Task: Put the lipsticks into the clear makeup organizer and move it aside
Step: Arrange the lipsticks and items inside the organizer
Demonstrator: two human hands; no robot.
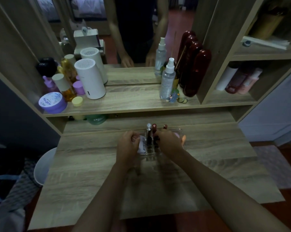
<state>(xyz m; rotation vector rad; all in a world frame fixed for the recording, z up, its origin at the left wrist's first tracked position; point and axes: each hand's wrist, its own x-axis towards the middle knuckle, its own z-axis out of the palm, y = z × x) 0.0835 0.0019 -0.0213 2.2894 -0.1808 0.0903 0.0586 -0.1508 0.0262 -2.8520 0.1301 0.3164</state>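
The clear makeup organizer (154, 152) stands on the wooden desk at mid-depth, between my two hands. Three lipsticks stand upright in it: a dark one with a clear cap (148, 134), a dark red one (154, 131) and a brownish one (165, 126) behind my right hand. My left hand (127, 146) grips the organizer's left side, next to a white and purple item (142, 144) in it. My right hand (170, 141) is curled over the right side, fingers touching the dark red lipstick. Much of the organizer's right half is hidden.
A raised shelf (133, 104) runs behind the organizer, with a purple jar (52, 102), a white cylinder (90, 79), spray bottle (167, 81) and dark red case (194, 71). A mirror stands behind. Under the shelf sits a green jar (97, 119). Side cubbies hold bottles at the right.
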